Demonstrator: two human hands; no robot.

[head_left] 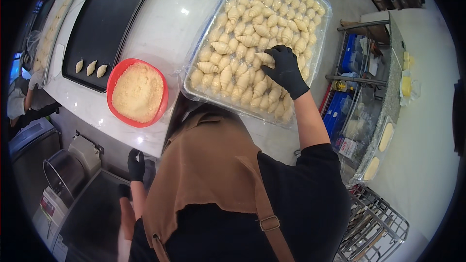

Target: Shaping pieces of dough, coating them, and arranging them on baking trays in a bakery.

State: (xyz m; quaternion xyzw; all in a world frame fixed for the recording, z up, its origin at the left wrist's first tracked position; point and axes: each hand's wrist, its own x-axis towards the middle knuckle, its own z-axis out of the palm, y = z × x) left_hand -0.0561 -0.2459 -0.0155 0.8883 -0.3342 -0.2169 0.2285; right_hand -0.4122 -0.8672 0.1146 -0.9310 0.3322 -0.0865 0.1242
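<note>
Right hand (pixel 285 70), black-gloved: grasps one pale, ridged dough roll (pixel 265 59) between thumb and fingers, above the packed rolls.
Left hand (pixel 137 166), black-gloved: hangs low beside the counter edge; whether it holds anything cannot be told.
Large tray (pixel 204 95), one, lined with clear plastic: lies beneath the right hand and extends left of it and beyond; filled with close rows of spindle-shaped dough rolls.
Red bowl (pixel 111 102), one: stands on the counter to the right hand's left, beyond the left hand; contains a pale yellow, crumbly substance (pixel 138 92).
Black baking tray (pixel 107 19), one: lies beyond the red bowl, farther from the left hand; three small rolls (pixel 91 68) sit apart at its near end, others show at its far end.
White counter (pixel 170 24), glossy, faintly veined: bears the trays and bowl.
Brown apron (pixel 204 165), one: worn by the person, between the two hands.
Blue bins (pixel 335 116): stand on shelving to the right hand's right.
</note>
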